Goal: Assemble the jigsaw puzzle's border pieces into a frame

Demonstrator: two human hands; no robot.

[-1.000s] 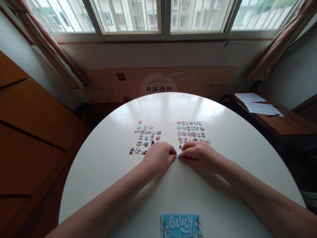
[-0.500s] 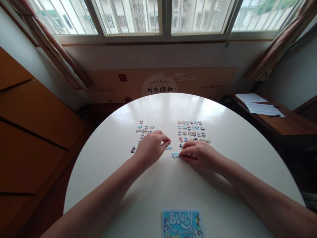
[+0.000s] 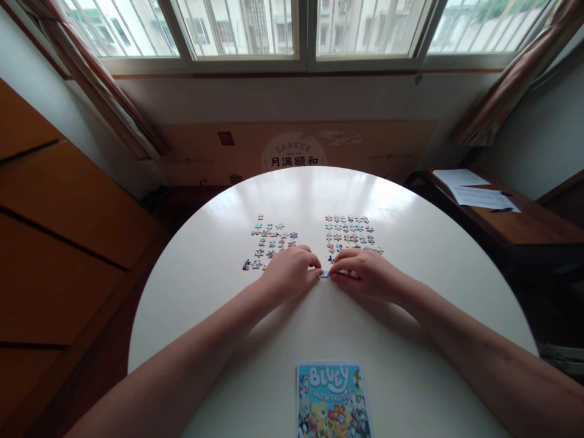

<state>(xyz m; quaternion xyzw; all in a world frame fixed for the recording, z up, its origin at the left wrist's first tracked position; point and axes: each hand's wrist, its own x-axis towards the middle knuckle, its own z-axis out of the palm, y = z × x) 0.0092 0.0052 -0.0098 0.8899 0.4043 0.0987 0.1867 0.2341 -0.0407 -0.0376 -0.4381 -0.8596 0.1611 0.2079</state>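
Between my two hands a light-blue jigsaw piece (image 3: 325, 274) lies on the white table (image 3: 292, 340). My left hand (image 3: 294, 267) is closed, its thumb and fingertips at the left side of that piece. From the right, my right hand (image 3: 362, 271) pinches at the piece's other side, its fingers closed and covering part of what lies there. Several loose jigsaw pieces (image 3: 272, 234) are spread beyond my left hand. Tidier rows of jigsaw pieces (image 3: 349, 228) lie beyond my right hand, the nearest ones partly hidden by it.
A blue "Bluey" picture card (image 3: 334, 401) lies near me on the table. Papers (image 3: 486, 199) and a pen rest on a brown side table (image 3: 538, 228) to the right. Orange-brown cabinets stand at left, with windows and a printed panel (image 3: 387, 143) beyond the table.
My left hand has moved right and toward me, from above the table to the blue piece by my right hand. The view has tilted down slightly, showing more of the picture card.
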